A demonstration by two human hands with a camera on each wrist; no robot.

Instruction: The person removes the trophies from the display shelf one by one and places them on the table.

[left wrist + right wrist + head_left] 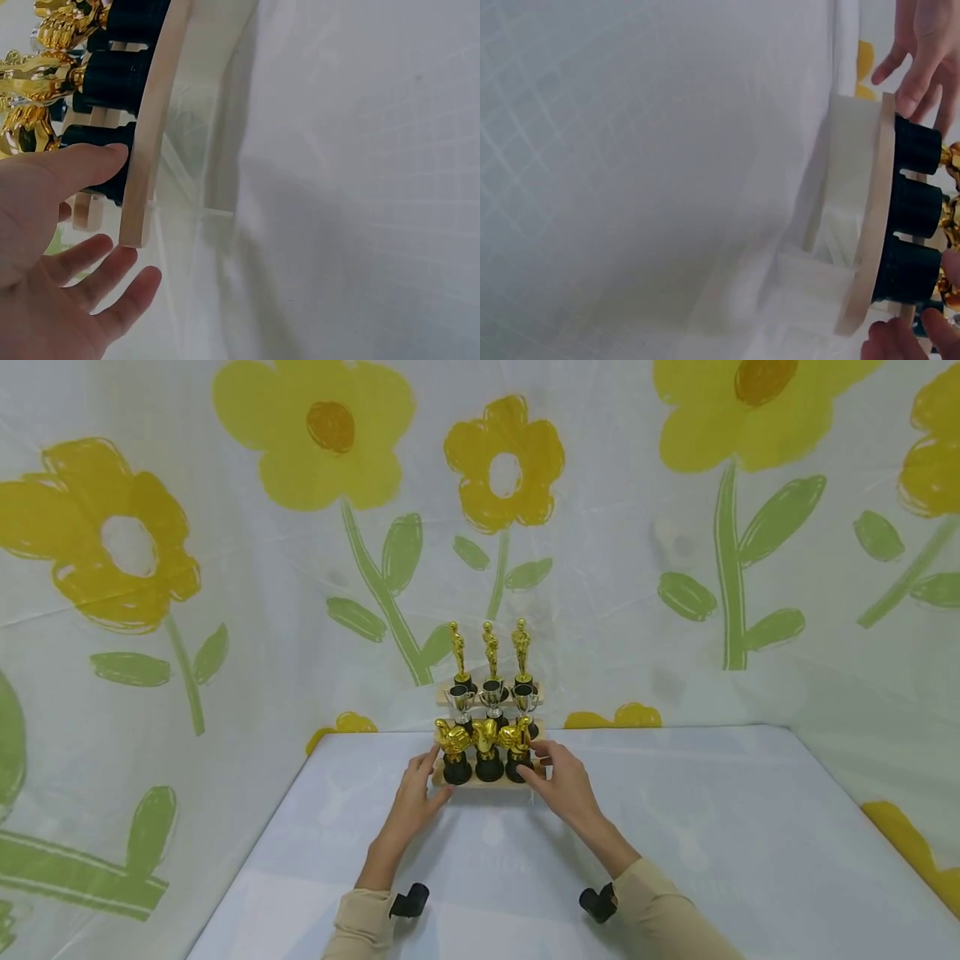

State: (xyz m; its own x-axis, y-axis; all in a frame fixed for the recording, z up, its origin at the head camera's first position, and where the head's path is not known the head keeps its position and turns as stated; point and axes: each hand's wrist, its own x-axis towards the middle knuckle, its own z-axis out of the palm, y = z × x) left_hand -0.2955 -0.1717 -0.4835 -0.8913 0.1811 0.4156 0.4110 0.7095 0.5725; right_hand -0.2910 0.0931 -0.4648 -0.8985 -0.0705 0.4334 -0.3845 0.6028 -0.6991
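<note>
A tiered wooden stand [491, 785] holds trophies in three rows. Gold hand-shaped trophies [453, 739] with black bases line the lowest board, silver cups [492, 695] the middle one, gold statuettes [521, 647] the top. My left hand [415, 797] is at the left end of the lowest board. Its thumb [97, 161] lies along the end trophy's black base [86, 135], while the other fingers spread past the board's end. At the opposite end, my right hand [561, 779] reaches round the right trophy's base [907, 274], thumb in front and fingers at the side.
Pale, translucent supports [810, 285] stand under the lowest board. A white cloth [480, 877] covers the table. Behind the stand hangs a white curtain [600, 610] printed with yellow flowers, close to the top row.
</note>
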